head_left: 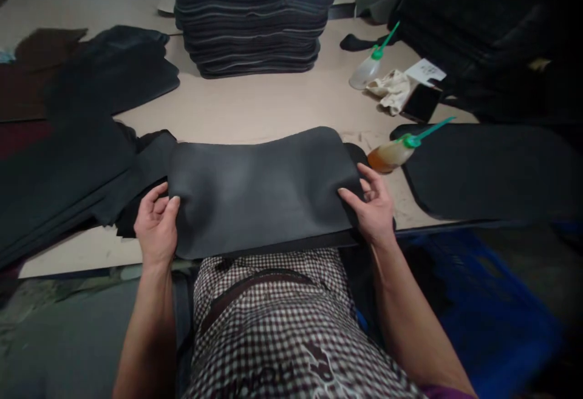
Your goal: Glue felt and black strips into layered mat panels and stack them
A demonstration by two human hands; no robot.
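Note:
A wide black sheet (264, 192) with rounded corners is held in front of me at the table's near edge. My left hand (158, 223) pinches its left edge, thumb on top. My right hand (373, 204) grips its right edge, the thumb on the upper face and the fingers at the side. Another dark piece (356, 155) shows from under the sheet at the upper right. Just beyond my right hand lies a bottle (389, 155) with amber liquid and a green nozzle. The sheet's surface is slightly bent near both hands.
A tall stack of black pieces (255, 22) stands at the back of the table (228, 104). Dark sheets (59, 186) spread on the left. On the right are a black panel (492, 168), a second bottle (365, 72), a cloth (392, 90) and a phone (421, 102). A blue crate (492, 314) sits below.

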